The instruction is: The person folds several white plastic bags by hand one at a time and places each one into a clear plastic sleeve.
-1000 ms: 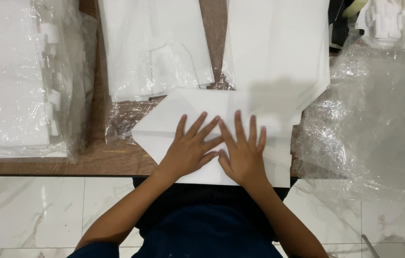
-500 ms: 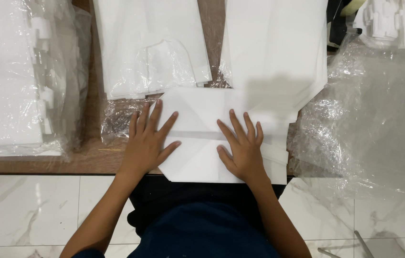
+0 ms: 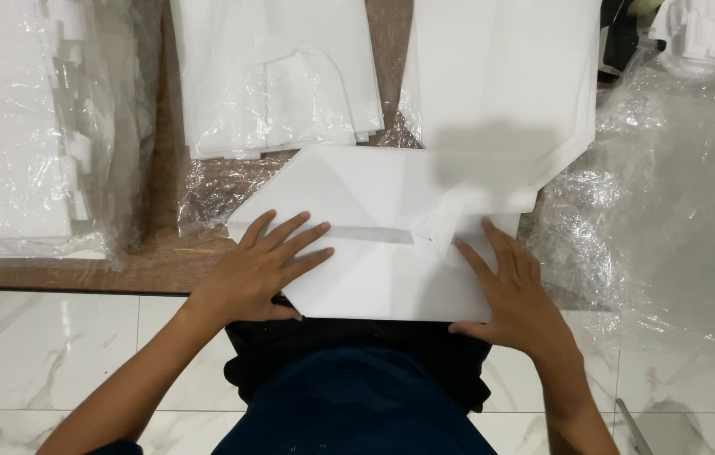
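A large white sheet of paper (image 3: pixel 378 227), partly folded with angled creases, lies at the near edge of a brown wooden table (image 3: pixel 155 253). My left hand (image 3: pixel 260 270) presses flat on the sheet's left corner, fingers spread and pointing right. On the sheet's right side my right hand (image 3: pixel 513 291) also lies flat, fingers pointing up toward a raised fold. Neither hand grips anything. The near edge of the sheet overhangs the table above my dark clothing.
A stack of white sheets in clear plastic (image 3: pixel 277 80) lies behind the paper, with another white stack (image 3: pixel 500 76) to its right. A wrapped white pile (image 3: pixel 20 126) sits at the left. Crumpled clear plastic (image 3: pixel 669 194) covers the right side. White marble floor tiles (image 3: pixel 54 354) show below.
Both hands moved apart from the sheet's middle: the left slid to the left corner, the right toward the right edge. A fold near the right hand now stands raised.
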